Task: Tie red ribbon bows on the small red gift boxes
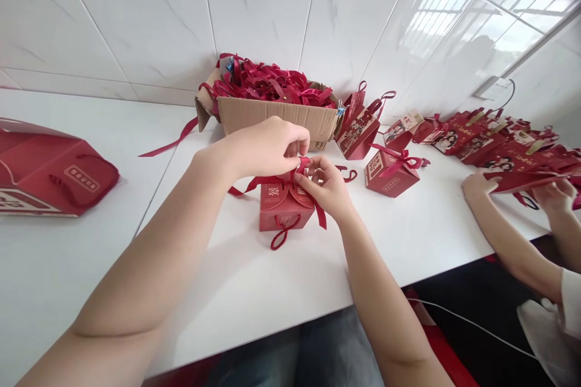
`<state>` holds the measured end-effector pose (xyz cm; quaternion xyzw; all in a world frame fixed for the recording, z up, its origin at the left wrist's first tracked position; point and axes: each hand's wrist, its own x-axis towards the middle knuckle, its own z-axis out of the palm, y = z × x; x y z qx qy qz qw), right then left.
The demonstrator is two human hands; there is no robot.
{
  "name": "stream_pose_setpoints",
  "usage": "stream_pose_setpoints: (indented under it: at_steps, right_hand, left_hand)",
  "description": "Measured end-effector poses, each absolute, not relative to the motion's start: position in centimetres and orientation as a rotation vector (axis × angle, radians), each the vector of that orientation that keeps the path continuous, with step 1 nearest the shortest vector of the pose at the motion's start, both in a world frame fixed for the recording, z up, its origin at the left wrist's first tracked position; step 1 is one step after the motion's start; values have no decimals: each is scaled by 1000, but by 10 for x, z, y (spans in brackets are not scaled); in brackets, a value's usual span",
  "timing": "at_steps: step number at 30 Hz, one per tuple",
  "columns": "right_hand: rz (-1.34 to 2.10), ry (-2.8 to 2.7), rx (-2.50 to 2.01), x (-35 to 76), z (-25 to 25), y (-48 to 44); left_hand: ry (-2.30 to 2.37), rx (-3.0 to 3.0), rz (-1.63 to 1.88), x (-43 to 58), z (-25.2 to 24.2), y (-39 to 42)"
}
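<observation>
1. Two bare hands meet over a small red box (287, 213), which sits upright on the white surface (254, 296) at the middle of the scene.
2. The left hand (276, 142) comes over from the left; its grip is narrow, thumb and fingertips pinching the red ribbon (321, 215) above the lid.
3. The right hand (327, 186) has a narrow grip too, thumb and forefinger closed on the ribbon from the right.
4. The box turns one side wall to the near edge, its bottom edge running left to right; which of its sides is longest I cannot tell.
5. A rope loop (278, 239) points near and slightly left from that wall.
6. The ribbon's length runs left to right across the lid: one tail reaches left, the other drops toward the near right.
7. Beyond the hands, a cardboard carton (276, 120) full of red ribbons (281, 81) lies lengthwise left to right.
8. To the right stands a bow-tied box (391, 176); at the far right, another person's hands (477, 185) hold a red item.
</observation>
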<state>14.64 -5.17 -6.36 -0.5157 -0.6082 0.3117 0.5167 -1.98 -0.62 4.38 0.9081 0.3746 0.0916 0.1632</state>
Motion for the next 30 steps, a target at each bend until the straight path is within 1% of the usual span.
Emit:
stream_pose_setpoints:
  at_steps: [2, 9, 12, 15, 30]
  right_hand:
    - [739, -1455, -1261, 147, -63, -52]
    - [923, -1412, -1131, 159, -63, -53]
    - [980, -1420, -1136, 158, -62, -54]
    - [958, -1446, -1144, 153, -61, -56]
    - [848, -1408, -1213, 134, -70, -54]
  left_hand:
    - [1058, 2580, 262, -21, 45, -6]
    - [1096, 2587, 265, -26, 43, 0]
    - [1089, 2548, 196, -27, 42, 3]
    - [1041, 2535, 121, -27, 41, 3]
    - [1045, 2485, 66, -26, 43, 0]
